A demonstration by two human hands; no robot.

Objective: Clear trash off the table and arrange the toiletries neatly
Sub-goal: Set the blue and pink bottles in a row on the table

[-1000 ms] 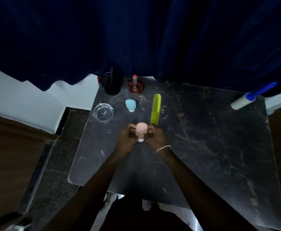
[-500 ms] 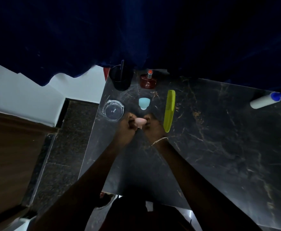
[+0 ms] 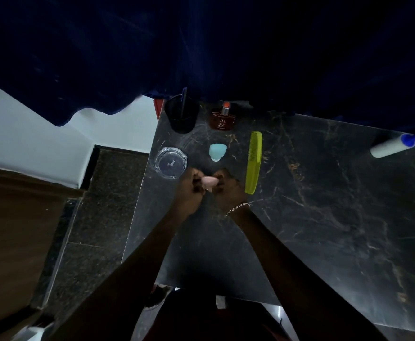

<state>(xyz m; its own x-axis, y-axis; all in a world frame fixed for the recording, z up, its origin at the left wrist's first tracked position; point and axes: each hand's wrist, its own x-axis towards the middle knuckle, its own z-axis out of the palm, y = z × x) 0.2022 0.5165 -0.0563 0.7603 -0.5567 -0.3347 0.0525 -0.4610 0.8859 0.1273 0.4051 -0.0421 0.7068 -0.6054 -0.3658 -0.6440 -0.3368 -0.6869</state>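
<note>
Here, both hands work on one item at the near-left part of the table (image 3: 324,217). The left hand (image 3: 191,187) and the right hand (image 3: 228,187) meet around a small pink bottle (image 3: 209,181), with the fingers of each curled closed against its sides, so the bottle is held between them, tilted toward the person. Whether its base touches the table cannot be told.

The step in hand appears to be setting this bottle upright in line with the other toiletries. To do it well, stand it on its base directly on the near side of the blue bottle (image 3: 217,151), release one hand first, and confirm it stays upright before withdrawing the other.

Taking the pink bottle as landmark: a glass ashtray (image 3: 170,163) sits just to its left, close to the left knuckles. Beyond it, left to right, stand a black cup (image 3: 182,114) and a red perfume bottle (image 3: 222,118). A green comb (image 3: 253,162) lies just to its right, near the right hand, and could be nudged. A lint roller (image 3: 391,147) lies well apart at the far right edge.
</note>
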